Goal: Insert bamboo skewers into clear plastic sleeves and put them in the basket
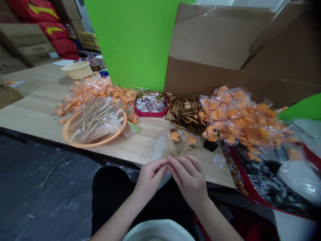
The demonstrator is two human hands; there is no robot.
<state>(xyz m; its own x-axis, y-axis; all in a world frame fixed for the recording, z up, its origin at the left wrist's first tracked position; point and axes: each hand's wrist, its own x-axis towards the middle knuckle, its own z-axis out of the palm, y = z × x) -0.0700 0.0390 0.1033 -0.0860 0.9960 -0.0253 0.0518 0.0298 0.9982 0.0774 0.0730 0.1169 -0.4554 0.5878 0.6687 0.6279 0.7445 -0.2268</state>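
My left hand point(150, 176) and my right hand point(190, 180) meet fingertip to fingertip over the table's near edge, both closed in a pinch. A clear plastic bag point(164, 179) shows between and below them; its upper part is hidden by my fingers. Just beyond my fingertips lies a flat pack of thin wooden sticks point(178, 146) in clear wrap with printing. Two orange pieces point(175, 136) rest on that pack. A translucent plastic sheet point(158, 147) lies left of it, and a small black object point(210, 145) to its right.
An orange basket point(65, 134) holds wrapped sticks. Orange packets are piled behind it point(87, 88) and at right point(235, 113). A red tray point(150, 114) of small sachets and gold packets point(187, 113) line the back. A red-edged bag point(240, 174) of black packets stands right. Below me is a white tub point(160, 225).
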